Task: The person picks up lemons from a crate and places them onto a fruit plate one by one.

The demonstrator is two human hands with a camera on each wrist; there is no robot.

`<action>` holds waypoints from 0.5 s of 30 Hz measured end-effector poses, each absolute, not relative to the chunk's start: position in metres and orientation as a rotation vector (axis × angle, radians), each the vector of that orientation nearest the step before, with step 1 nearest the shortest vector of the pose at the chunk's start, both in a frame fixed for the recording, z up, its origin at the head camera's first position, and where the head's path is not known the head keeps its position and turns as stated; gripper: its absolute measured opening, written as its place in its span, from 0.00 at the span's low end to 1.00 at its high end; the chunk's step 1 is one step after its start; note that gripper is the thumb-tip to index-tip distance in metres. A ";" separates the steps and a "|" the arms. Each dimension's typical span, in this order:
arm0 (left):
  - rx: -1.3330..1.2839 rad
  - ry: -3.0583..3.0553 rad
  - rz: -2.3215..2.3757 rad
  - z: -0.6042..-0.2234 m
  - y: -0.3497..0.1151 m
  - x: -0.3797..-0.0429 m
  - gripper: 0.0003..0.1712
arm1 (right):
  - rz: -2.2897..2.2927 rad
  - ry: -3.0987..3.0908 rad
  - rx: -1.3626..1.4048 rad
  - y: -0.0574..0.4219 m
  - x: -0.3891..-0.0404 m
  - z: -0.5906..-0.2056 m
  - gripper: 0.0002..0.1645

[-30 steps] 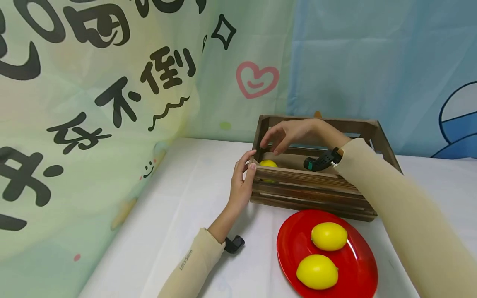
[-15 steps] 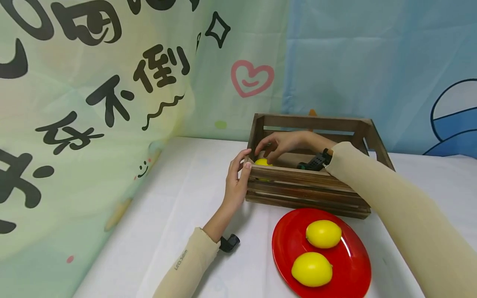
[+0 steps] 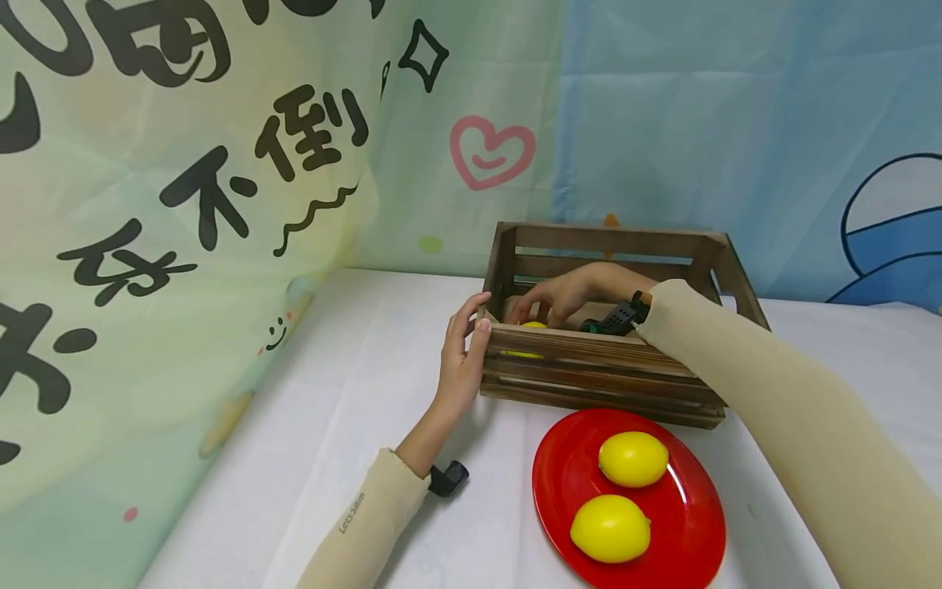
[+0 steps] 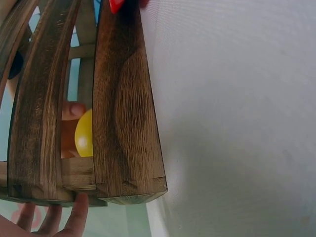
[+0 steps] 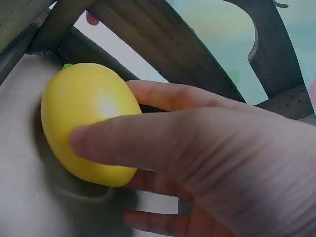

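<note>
Inside a brown slatted wooden crate point(image 3: 596, 372), my right hand point(image 3: 567, 293) reaches down to the left end, around a yellow lemon point(image 5: 91, 98). The right wrist view has the thumb lying across the lemon's near side and the other fingers behind it. A green tip shows at one end of the lemon, which sits close over the crate's pale floor. My left hand point(image 3: 462, 360) holds the crate's front left corner, thumb at the front rim and fingers along the end. Between the slats, part of the lemon point(image 4: 85, 134) appears in the left wrist view.
A red plate point(image 3: 692, 540) stands in front of the crate, bearing two lemons, the farther lemon point(image 3: 633, 459) and the nearer lemon point(image 3: 611, 528). White cloth point(image 3: 309, 458) covers the table. A printed curtain point(image 3: 662, 131) hangs behind the crate.
My right hand has lowered into the crate and closed its fingers around the lemon there. The left hand stays at the crate's corner. The head view has shifted slightly.
</note>
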State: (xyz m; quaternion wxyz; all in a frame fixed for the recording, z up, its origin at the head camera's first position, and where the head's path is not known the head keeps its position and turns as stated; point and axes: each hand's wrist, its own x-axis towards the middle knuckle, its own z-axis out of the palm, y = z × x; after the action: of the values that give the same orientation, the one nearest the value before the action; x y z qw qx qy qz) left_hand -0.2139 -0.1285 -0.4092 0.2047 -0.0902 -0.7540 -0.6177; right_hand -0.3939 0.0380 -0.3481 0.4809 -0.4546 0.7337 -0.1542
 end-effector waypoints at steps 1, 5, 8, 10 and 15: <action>-0.250 -2.102 -1.723 -0.409 -0.128 -0.214 0.24 | -0.361 1.776 -1.104 0.038 -0.394 -0.348 0.36; -0.237 -2.100 -1.725 -0.410 -0.128 -0.213 0.23 | -0.345 1.692 -1.107 0.038 -0.393 -0.349 0.32; -0.230 -2.106 -1.718 -0.409 -0.128 -0.213 0.23 | -0.336 1.642 -1.097 0.039 -0.392 -0.349 0.31; -0.230 -2.109 -1.714 -0.409 -0.128 -0.213 0.23 | -0.325 1.637 -1.074 0.040 -0.392 -0.350 0.31; -0.236 -2.115 -1.710 -0.409 -0.127 -0.213 0.23 | -0.298 1.685 -0.994 0.042 -0.392 -0.350 0.31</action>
State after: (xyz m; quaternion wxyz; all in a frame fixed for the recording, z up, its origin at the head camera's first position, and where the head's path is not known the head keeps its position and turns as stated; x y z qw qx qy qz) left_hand -0.2135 -0.1273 -0.4094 0.2046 -0.0845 -0.7584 -0.6131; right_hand -0.3917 0.0415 -0.3496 0.5490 -0.4199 0.7117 -0.1258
